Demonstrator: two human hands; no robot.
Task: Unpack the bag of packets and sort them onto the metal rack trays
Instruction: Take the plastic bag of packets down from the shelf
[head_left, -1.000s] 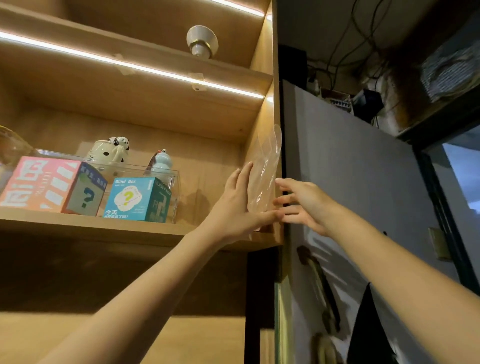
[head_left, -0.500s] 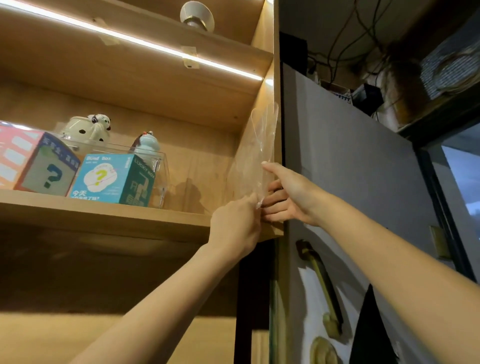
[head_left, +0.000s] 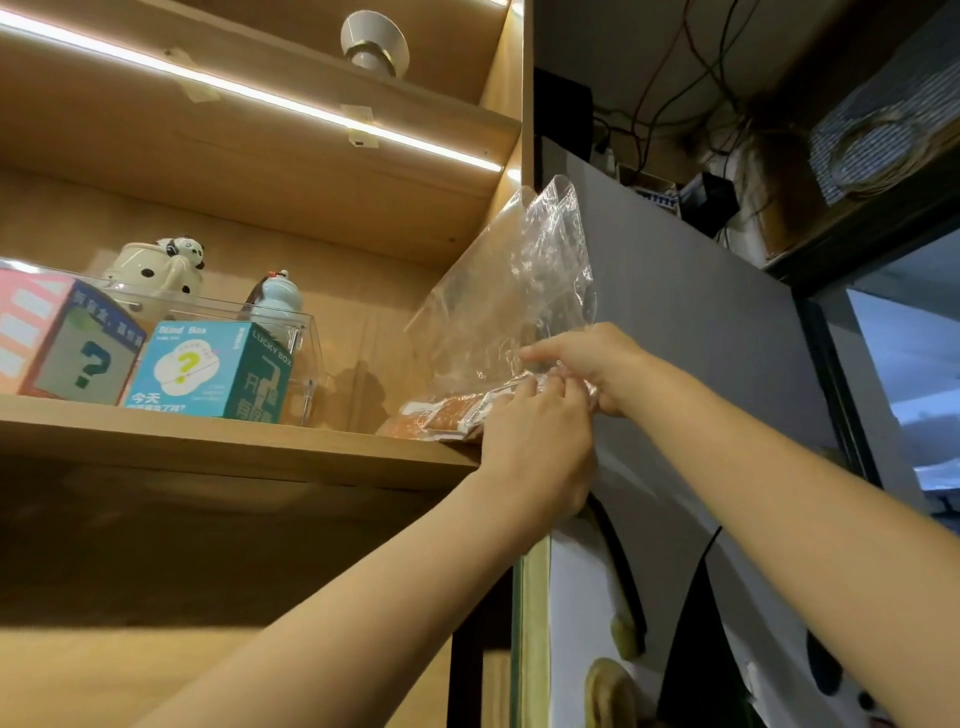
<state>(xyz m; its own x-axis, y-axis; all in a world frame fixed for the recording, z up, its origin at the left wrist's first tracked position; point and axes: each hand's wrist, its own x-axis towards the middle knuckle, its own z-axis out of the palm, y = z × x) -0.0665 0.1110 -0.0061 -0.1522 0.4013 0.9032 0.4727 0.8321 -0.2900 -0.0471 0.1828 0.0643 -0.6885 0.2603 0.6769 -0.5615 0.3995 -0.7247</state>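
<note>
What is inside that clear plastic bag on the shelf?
At the bottom of the clear plastic bag, orange packets lie on the wooden shelf. Both hands cover its right corner, so their number stays uncertain.

Up at the shelf's right end sits the clear plastic bag (head_left: 511, 291), crinkled and glossy, its empty upper part standing tall and leaning against the cabinet's side wall. Down at the bottom, orange packets (head_left: 441, 415) with white edges lie flat inside it, resting on the wooden shelf (head_left: 234, 441) right at the front edge.
</note>
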